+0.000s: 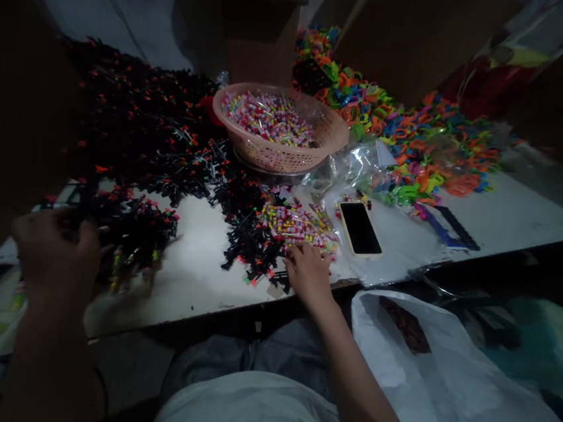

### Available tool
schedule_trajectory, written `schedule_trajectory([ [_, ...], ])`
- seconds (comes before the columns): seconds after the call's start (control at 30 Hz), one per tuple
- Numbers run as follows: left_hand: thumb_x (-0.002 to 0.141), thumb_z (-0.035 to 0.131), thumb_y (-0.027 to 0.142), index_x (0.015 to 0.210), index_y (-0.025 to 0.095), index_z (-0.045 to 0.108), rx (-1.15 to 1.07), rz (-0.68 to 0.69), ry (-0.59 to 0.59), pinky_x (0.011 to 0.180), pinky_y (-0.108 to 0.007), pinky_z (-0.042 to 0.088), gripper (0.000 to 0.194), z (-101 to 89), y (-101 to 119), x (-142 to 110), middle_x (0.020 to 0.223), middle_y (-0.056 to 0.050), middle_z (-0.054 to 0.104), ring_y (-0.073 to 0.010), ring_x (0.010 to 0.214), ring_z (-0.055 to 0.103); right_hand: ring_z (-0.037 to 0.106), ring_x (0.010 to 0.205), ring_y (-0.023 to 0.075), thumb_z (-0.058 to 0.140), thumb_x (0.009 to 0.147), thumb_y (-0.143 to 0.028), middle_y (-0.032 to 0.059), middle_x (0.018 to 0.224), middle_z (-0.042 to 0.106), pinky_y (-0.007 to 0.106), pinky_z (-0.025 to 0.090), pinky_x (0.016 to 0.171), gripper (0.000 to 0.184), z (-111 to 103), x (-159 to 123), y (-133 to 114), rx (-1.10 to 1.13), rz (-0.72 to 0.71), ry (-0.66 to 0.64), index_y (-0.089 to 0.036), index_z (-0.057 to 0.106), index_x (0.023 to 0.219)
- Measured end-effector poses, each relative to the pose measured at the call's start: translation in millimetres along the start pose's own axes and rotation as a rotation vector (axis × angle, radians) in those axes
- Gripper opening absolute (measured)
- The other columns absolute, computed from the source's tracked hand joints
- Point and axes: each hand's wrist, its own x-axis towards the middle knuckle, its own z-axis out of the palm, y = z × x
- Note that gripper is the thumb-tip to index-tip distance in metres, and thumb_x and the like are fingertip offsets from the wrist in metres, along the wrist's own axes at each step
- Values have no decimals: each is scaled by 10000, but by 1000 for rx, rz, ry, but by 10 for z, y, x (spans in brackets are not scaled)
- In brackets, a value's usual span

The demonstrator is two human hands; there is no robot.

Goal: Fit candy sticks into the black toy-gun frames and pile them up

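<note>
Touching small striped cylinders (296,224): right fingers (299,253); jagged black pieces (246,237) alongside.

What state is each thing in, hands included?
Phone: face up, screen dark.
Pink basket: upright, partly filled.
White sack: mouth open.
Pink-and-yellow pieces: loose pile.
Black pieces: heaped loosely.
Bright plastic pieces: heaped loosely.
Left hand: curled, grip unclear.
Right hand: touching pink-and-yellow pieces.

Right hand (309,273) on striped pieces (297,223); left hand (56,249) apparently at black parts (138,222).
</note>
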Motion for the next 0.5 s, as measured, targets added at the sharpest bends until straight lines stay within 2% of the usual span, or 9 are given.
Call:
schedule_trajectory([
  [0.07,774,587,345,1214,145,539,153,53,106,1043,-550,323,485,-1,6,6,1367,-113,446,-372,1266,399,485,1038,269,552,880,-265,104,1108,592,405,291,853,196,14,19,-32,-3,-3,-5,-203,617,1054],
  [0.13,792,573,378,1240,140,527,176,135,58,1036,-574,311,510,91,99,-133,1386,-133,428,-400,1261,397,487,1033,272,559,868,-249,106,1085,597,401,292,847,185,26,44,-63,0,0,1,-198,616,1036],
  [0.2,811,550,392,1200,135,554,97,277,-94,1019,-528,349,467,273,256,-407,1301,-140,507,-366,1215,451,496,1017,275,557,856,-229,105,1041,611,398,299,836,152,42,77,-77,13,-3,16,-190,616,991],
  [0.3,829,531,378,1143,166,592,-68,482,-418,962,-426,412,384,622,532,-951,1158,-124,597,-282,1111,525,523,957,268,540,842,-201,101,935,627,385,329,815,113,70,118,-63,104,2,69,-172,596,937],
  [0.33,841,518,370,1153,185,589,-79,491,-517,938,-418,421,369,728,614,-1119,1147,-115,609,-273,1081,537,530,936,263,532,840,-195,102,917,627,379,344,810,123,76,123,-50,162,4,101,-166,584,948],
  [0.4,850,515,362,1144,205,594,-60,463,-632,886,-418,429,343,887,738,-1370,1087,-104,640,-275,1031,557,536,912,253,510,843,-188,109,932,620,368,375,808,183,77,115,-14,309,-16,178,-153,561,1015],
  [0.5,846,537,323,1135,195,593,-72,379,-727,853,-397,426,322,971,798,-1480,960,-88,679,-259,949,592,540,849,222,498,855,-219,99,956,604,343,418,774,193,51,49,56,561,-53,275,-165,560,1030],
])
